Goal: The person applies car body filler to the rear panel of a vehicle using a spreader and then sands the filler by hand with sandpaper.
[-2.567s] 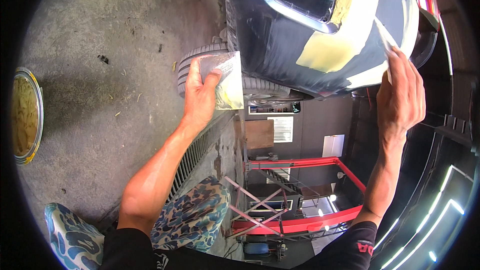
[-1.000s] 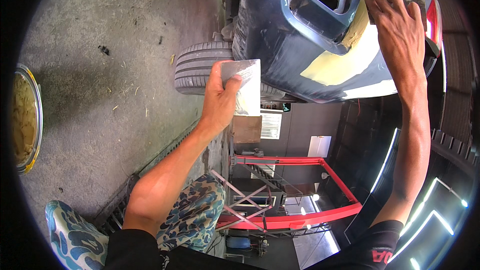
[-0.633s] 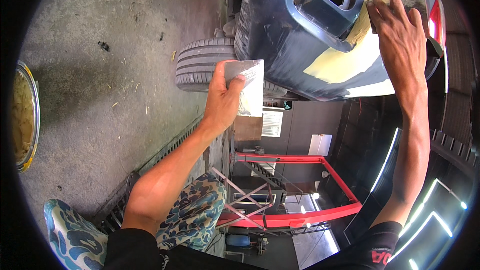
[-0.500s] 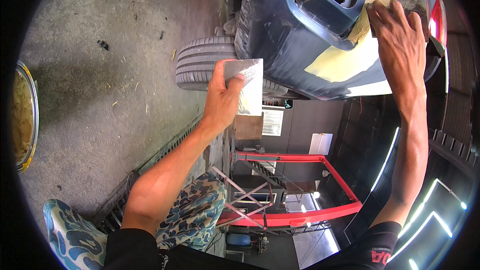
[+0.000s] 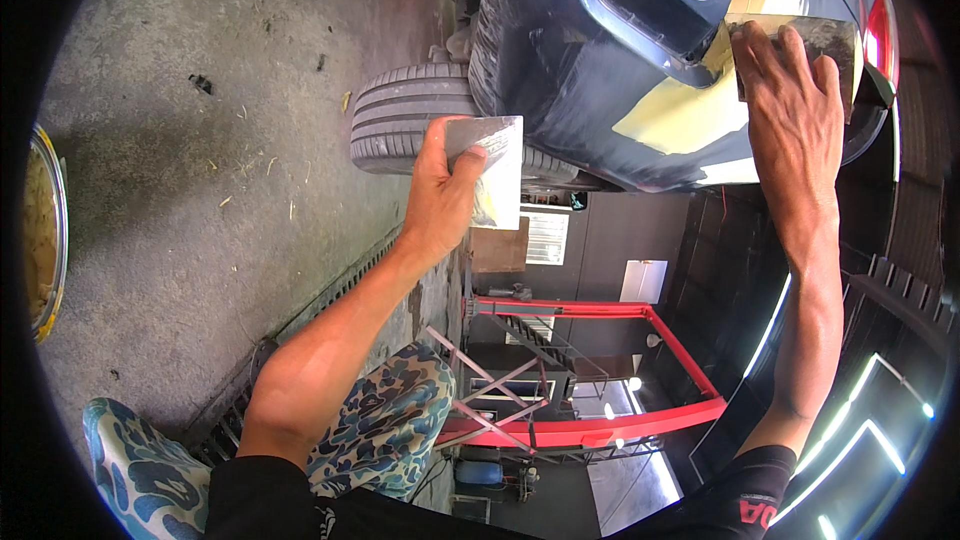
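Yellowish filler (image 5: 672,115) covers a broad patch of the dark blue car body (image 5: 560,60), running up from the lower edge toward the rectangular recess above it. The person's right hand (image 5: 795,105) presses a flat metal spreader (image 5: 835,40) against the upper end of that patch, fingers laid over the blade and gripping it. The left hand (image 5: 440,195) is held away from the panel, near the tyre (image 5: 410,120), thumb and fingers pinching a second flat metal plate (image 5: 495,170) that carries a smear of pale paste. Judging by the spread, much of the dent area is already coated, though the edges look uneven and the coat is not yet smoothed out; sanding and paint are clearly still to come. A round tin (image 5: 45,230) with tan paste sits on the concrete floor (image 5: 200,140) well to the left.
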Motion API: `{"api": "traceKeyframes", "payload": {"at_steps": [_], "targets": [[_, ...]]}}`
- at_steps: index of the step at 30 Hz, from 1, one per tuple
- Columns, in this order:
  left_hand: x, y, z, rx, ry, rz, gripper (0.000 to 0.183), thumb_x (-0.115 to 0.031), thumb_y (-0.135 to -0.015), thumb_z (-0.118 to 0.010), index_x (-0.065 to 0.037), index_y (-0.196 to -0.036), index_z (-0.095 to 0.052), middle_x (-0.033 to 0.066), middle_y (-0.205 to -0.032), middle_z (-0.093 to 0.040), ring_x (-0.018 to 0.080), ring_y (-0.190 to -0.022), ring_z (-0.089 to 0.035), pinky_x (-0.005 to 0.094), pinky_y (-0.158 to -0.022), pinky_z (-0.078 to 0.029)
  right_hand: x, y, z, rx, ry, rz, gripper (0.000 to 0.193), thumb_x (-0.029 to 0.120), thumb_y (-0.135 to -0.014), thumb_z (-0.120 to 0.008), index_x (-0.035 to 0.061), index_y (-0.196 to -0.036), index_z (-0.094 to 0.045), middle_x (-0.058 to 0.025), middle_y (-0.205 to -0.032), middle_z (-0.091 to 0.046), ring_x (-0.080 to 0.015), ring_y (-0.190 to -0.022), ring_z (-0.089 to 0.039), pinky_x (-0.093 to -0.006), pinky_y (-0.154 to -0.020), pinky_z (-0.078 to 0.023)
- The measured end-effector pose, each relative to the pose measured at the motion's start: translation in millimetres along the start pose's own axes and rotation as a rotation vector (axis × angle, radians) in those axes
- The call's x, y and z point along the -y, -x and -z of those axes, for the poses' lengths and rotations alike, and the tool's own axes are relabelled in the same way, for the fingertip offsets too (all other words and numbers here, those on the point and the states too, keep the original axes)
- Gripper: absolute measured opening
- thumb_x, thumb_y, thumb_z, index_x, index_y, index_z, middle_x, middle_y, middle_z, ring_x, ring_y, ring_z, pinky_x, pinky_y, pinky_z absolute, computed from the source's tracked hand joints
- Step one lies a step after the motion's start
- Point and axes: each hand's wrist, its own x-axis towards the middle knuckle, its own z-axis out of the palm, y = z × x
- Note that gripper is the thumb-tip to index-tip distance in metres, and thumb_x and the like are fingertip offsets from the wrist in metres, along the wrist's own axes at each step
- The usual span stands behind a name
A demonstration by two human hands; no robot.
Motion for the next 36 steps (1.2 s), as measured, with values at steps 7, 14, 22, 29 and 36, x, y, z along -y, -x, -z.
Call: {"api": "traceKeyframes", "payload": {"at_steps": [7,14,22,29,36], "targets": [[4.5,3.2,-1.3,0.011,-0.004,-0.002,0.028,-0.010,-0.104,-0.052,-0.004,-0.131,-0.051,0.0057,-0.115,-0.062,0.0126,-0.105,-0.056,0.0292,-0.095,-0.046,10.9,14.6,-3.6,-0.050,-0.044,0.018,0.051,0.008,-0.088,-0.068,0.0087,-0.139,-0.063,-0.0002,-0.140,-0.056,-0.0207,-0.129,-0.049,-0.0361,-0.097,-0.044],[4.7,6.6,-0.8,0.024,0.032,0.035,0.028,-0.009,-0.104,-0.052,-0.004,-0.131,-0.051,0.0060,-0.116,-0.062,0.0130,-0.105,-0.056,0.0290,-0.095,-0.046,26.3,23.2,-2.2,-0.122,-0.064,0.010,0.044,0.013,-0.085,-0.072,0.0065,-0.128,-0.070,-0.0005,-0.127,-0.057,-0.0178,-0.121,-0.049,-0.0324,-0.092,-0.044],[11.8,10.2,1.0,0.027,0.003,0.026,0.028,-0.008,-0.103,-0.052,-0.004,-0.131,-0.051,0.0066,-0.116,-0.062,0.0130,-0.105,-0.056,0.0291,-0.094,-0.046,45.4,32.5,-4.6,-0.074,-0.034,-0.011,0.046,0.014,-0.087,-0.067,0.0050,-0.131,-0.068,-0.0030,-0.134,-0.055,-0.0194,-0.122,-0.049,-0.0331,-0.090,-0.043],[11.7,12.4,2.0,0.016,-0.026,0.037,0.029,-0.008,-0.103,-0.053,-0.004,-0.131,-0.051,0.0066,-0.115,-0.062,0.0134,-0.105,-0.056,0.0295,-0.095,-0.046,66.2,39.3,-12.8,-0.053,-0.011,-0.051,0.050,0.017,-0.087,-0.067,0.0037,-0.135,-0.065,-0.0041,-0.138,-0.052,-0.0201,-0.123,-0.048,-0.0337,-0.089,-0.042],[18.9,11.3,6.2,-0.002,-0.038,0.041,0.028,-0.008,-0.102,-0.053,-0.003,-0.130,-0.052,0.0061,-0.114,-0.062,0.0133,-0.105,-0.055,0.0293,-0.095,-0.045,84.6,44.6,-16.4,0.012,0.031,-0.082,0.053,0.015,-0.088,-0.069,0.0040,-0.140,-0.062,-0.0048,-0.137,-0.049,-0.0198,-0.122,-0.047,-0.0324,-0.085,-0.040]]}}
